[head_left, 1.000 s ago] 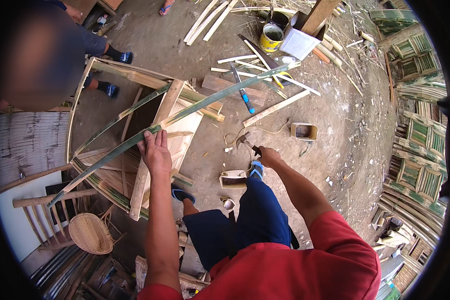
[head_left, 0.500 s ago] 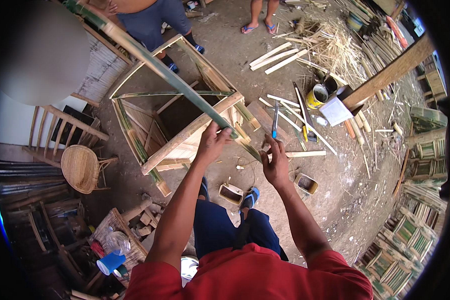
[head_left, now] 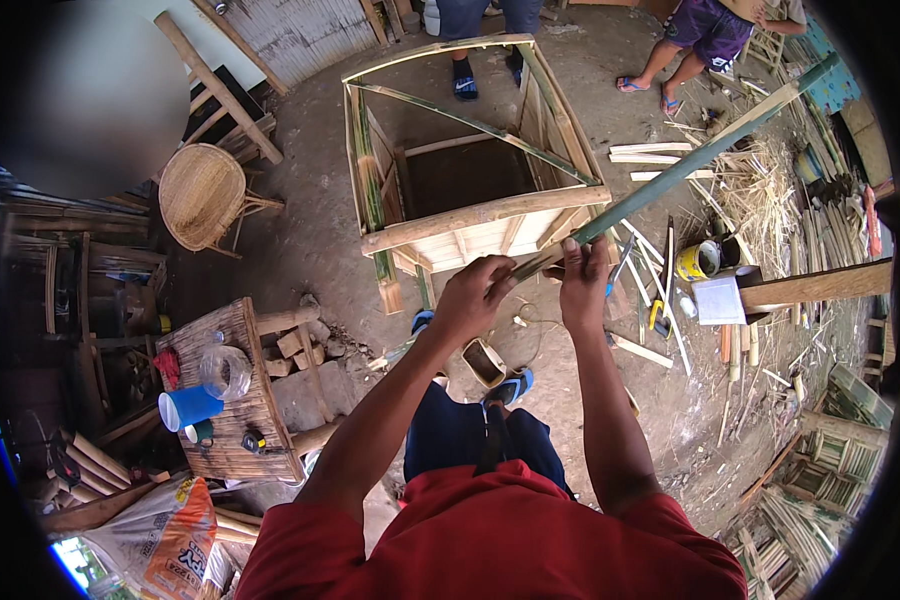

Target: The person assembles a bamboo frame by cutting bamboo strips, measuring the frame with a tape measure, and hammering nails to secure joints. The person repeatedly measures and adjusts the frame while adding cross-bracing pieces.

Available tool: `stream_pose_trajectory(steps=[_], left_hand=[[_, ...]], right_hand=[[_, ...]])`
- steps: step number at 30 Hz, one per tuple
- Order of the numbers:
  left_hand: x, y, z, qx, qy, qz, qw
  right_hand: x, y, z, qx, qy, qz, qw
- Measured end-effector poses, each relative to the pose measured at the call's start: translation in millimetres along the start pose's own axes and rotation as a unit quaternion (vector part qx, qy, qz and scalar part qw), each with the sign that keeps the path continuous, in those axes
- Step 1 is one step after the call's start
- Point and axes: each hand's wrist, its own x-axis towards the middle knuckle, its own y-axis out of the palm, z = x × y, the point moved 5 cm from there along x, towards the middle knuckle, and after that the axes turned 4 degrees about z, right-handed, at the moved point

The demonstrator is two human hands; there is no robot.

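A long split bamboo pole (head_left: 700, 153), green on its outer side, slants up to the far right from my hands. My right hand (head_left: 582, 285) grips it near the frame's right front corner, thumb on top. My left hand (head_left: 475, 297) closes on its paler, nearer stretch, and a short end shows beyond, low on the left. Just ahead of both hands stands a box-like bamboo and wood frame (head_left: 485, 218) with an open top. A thin green strip (head_left: 475, 127) crosses that top diagonally.
Left are a round woven stool (head_left: 202, 197) and a low bamboo table (head_left: 238, 400) holding a blue cup (head_left: 191, 407). Handsaws (head_left: 662, 300), a yellow can (head_left: 698, 261) and wood strips lie right. Two people stand beyond. A small container (head_left: 484, 362) sits by my feet.
The bamboo pole has swung from pointing far left to pointing far right. My left hand has moved to its near end part, my right hand farther up. The view has turned left.
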Motion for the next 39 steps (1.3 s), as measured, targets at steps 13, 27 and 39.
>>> stream_pose_trajectory(steps=[13, 27, 39], left_hand=[[-86.1, -165.2, 249.4, 0.122, -0.236, -0.040, 0.963], [-46.5, -204.7, 350.1, 0.051, -0.265, -0.024, 0.962], [-32.5, -201.5, 360.1, 0.054, -0.241, -0.041, 0.968]], right_hand=[[76.9, 271.6, -200.2, 0.020, 0.259, 0.080, 0.962], [149.4, 330.4, -273.3, -0.015, 0.342, 0.060, 0.938], [155.5, 331.3, -282.5, -0.006, 0.310, 0.052, 0.949]])
